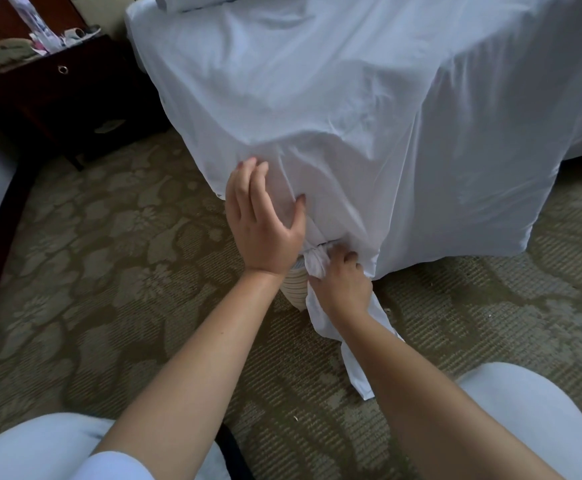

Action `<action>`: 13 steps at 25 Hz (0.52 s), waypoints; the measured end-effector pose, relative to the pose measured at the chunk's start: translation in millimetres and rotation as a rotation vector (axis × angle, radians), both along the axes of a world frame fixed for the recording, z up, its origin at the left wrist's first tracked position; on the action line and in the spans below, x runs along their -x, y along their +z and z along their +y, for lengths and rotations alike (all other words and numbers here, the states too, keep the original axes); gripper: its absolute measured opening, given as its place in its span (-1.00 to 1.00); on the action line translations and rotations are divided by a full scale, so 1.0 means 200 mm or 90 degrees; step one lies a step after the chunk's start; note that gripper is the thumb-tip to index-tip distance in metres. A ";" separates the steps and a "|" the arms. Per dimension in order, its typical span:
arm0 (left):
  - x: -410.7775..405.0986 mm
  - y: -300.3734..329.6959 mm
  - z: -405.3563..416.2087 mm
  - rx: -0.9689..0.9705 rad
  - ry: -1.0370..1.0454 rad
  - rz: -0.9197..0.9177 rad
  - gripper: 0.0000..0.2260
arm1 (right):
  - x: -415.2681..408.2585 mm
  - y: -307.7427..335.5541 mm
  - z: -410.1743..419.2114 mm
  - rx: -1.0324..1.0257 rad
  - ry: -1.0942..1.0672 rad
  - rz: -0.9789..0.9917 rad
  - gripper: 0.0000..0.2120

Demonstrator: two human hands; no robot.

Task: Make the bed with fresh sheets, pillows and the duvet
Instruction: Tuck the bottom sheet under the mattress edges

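Sheet point(351, 116) drapes over the bed's near corner; its knotted end point(315, 259) hangs at the corner's bottom edge, long tail trailing down onto the carpet point(109, 254). Right hand point(341, 282) is nearer, fingers curled round the knot from below-right. Left hand point(261, 220), fingers straight and lightly spread, presses the sheet just above; nothing blocks tucking under, I'd judge.

White sheet point(351, 98), olive carpet point(109, 237) with a pale floral pattern, and dark reddish-brown nightstand point(74, 98).
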State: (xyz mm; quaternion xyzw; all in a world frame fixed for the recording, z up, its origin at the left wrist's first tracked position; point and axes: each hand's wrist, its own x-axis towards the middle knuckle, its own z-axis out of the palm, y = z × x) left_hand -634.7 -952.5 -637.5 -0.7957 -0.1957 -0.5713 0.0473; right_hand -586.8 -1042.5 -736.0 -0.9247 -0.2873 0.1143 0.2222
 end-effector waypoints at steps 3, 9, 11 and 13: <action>0.02 0.01 0.01 0.019 0.007 0.015 -0.42 | -0.02 0.04 0.03 0.034 -0.049 0.061 -0.82; 0.13 -0.26 -0.06 0.086 0.023 0.099 -0.65 | -0.11 0.14 -0.07 -0.218 -0.100 0.007 -0.77; 0.16 -0.36 -0.06 0.048 -0.011 0.228 -0.77 | -0.14 0.12 -0.08 -0.298 -0.010 -0.072 -0.80; 0.16 -0.41 -0.05 0.037 -0.076 0.326 -0.72 | -0.15 0.04 -0.10 -0.339 0.081 -0.187 -0.75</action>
